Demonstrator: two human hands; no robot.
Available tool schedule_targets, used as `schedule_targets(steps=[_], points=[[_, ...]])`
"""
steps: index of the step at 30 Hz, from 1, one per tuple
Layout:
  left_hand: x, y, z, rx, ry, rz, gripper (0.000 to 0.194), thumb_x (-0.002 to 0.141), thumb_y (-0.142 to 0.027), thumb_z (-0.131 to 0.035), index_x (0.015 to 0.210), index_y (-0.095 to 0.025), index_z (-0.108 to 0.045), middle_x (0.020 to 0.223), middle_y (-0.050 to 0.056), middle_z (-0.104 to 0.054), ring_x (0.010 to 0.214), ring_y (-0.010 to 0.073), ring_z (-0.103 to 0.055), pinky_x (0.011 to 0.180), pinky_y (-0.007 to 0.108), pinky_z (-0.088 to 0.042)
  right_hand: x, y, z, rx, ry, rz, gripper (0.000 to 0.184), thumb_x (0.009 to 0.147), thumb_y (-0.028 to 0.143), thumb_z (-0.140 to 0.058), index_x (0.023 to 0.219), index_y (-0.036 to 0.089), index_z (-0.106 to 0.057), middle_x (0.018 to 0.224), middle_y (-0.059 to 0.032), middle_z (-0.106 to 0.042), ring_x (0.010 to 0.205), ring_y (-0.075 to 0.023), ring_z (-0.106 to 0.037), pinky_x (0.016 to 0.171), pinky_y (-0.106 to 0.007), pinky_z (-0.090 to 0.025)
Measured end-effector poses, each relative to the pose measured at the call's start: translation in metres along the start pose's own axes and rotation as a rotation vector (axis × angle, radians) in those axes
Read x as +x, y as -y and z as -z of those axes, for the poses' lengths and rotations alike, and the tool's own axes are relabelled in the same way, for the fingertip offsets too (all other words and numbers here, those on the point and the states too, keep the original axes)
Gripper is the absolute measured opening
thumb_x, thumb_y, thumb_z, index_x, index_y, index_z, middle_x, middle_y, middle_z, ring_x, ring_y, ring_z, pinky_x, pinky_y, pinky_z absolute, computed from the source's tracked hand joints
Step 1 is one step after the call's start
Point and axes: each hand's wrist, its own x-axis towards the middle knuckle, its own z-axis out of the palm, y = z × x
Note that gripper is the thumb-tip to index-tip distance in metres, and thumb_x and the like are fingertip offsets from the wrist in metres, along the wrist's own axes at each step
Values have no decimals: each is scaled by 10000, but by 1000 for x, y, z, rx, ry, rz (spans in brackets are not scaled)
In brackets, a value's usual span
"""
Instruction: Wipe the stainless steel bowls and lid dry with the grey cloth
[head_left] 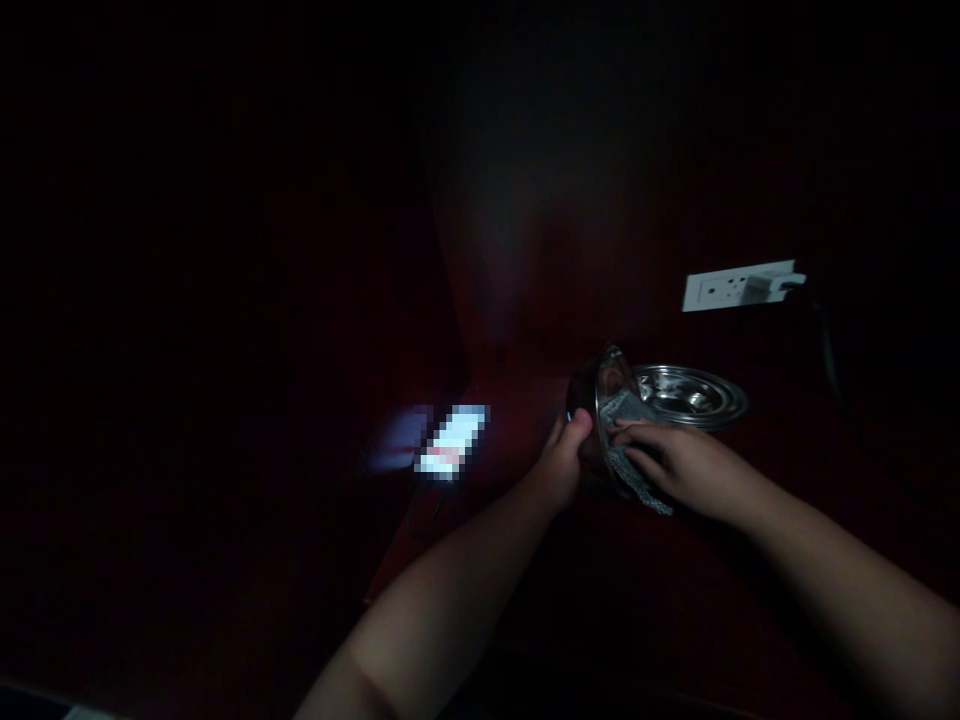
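My left hand [568, 458] grips a shiny metal bowl [584, 390] by its side, the thumb near the rim. The bowl is tilted so that its opening faces right. A grey cloth [628, 408] lies in the bowl's mouth, one end hanging below the rim. My right hand [667, 455] is closed on the cloth, its fingers reaching into the bowl. Just behind, a second shiny metal dish [694, 392] with a wide rim rests on the dark surface. The far side of the held bowl is lost in shadow.
A lit phone [454, 440], its screen blurred out, lies to the left with a cable near it. On the wall at right is a white socket panel [720, 287] with a plug [784, 283] and a hanging cord [827, 350]. Most of the room is very dark.
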Motion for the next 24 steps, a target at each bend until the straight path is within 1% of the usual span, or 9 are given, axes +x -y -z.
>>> schedule_targets(steps=[2, 5, 8, 11, 14, 17, 20, 22, 24], points=[[-2, -3, -4, -26, 23, 44, 675, 731, -620, -591, 1206, -141, -589, 1225, 130, -633, 1186, 309, -548, 1025, 422, -379, 1, -4, -4, -87, -63, 32, 264, 871, 251, -442, 918, 196, -695, 1190, -96, -659, 1156, -263, -587, 992, -462, -462], [-4, -9, -9, -70, 30, 124, 665, 749, -636, -549, 1182, -135, -615, 1206, 133, -646, 1204, 315, -535, 1043, 431, -362, 1, -5, -6, -185, -139, 75, 286, 883, 240, -422, 933, 167, -694, 1229, -113, -633, 1211, -254, -542, 1057, -462, -411], [-4, -11, -9, -105, 44, 209, 672, 779, -675, -460, 1179, -160, -625, 1193, 124, -655, 1204, 318, -536, 1040, 458, -362, 2, -3, -7, -228, -196, 88, 315, 878, 241, -442, 1077, 137, -664, 1306, -129, -575, 1267, -253, -486, 1095, -466, -367], [-3, -8, -4, -143, 104, 230, 685, 797, -696, -388, 1213, -197, -607, 1232, 108, -637, 1220, 314, -523, 1044, 471, -352, 2, 0, -10, -205, -234, 82, 413, 879, 233, -443, 1255, 114, -563, 1407, -141, -470, 1336, -252, -395, 1128, -474, -310], [-3, -5, -1, -153, 153, 254, 690, 806, -698, -361, 1249, -216, -582, 1255, 102, -622, 1225, 313, -517, 1039, 477, -352, 2, 7, -13, -83, -239, 66, 499, 885, 230, -438, 1371, 114, -445, 1481, -137, -363, 1386, -239, -305, 1145, -462, -274], [-4, -4, -1, -132, 175, 274, 691, 813, -695, -347, 1253, -215, -579, 1238, 107, -632, 1209, 316, -529, 1017, 482, -370, 2, 14, -12, 98, -223, 54, 528, 897, 244, -437, 1416, 161, -385, 1524, -102, -284, 1406, -226, -256, 1153, -458, -240], [-7, -5, -4, -99, 171, 267, 678, 823, -680, -351, 1238, -201, -590, 1201, 115, -651, 1180, 313, -550, 997, 468, -388, 1, 17, -8, 277, -203, 41, 510, 905, 287, -455, 1407, 213, -409, 1527, -71, -282, 1405, -229, -250, 1157, -465, -201], [-7, -5, -4, -71, 156, 270, 677, 826, -676, -355, 1217, -182, -604, 1154, 127, -671, 1147, 312, -572, 978, 459, -403, 1, 17, -5, 393, -146, 31, 476, 904, 322, -473, 1373, 246, -464, 1516, -54, -302, 1398, -239, -260, 1154, -470, -199], [-6, -3, -3, -45, 134, 283, 686, 821, -682, -358, 1185, -165, -622, 1094, 139, -692, 1102, 310, -600, 959, 453, -416, -1, 16, -4, 497, -61, 16, 433, 897, 353, -494, 1320, 270, -531, 1502, -43, -322, 1390, -253, -270, 1148, -479, -207]])
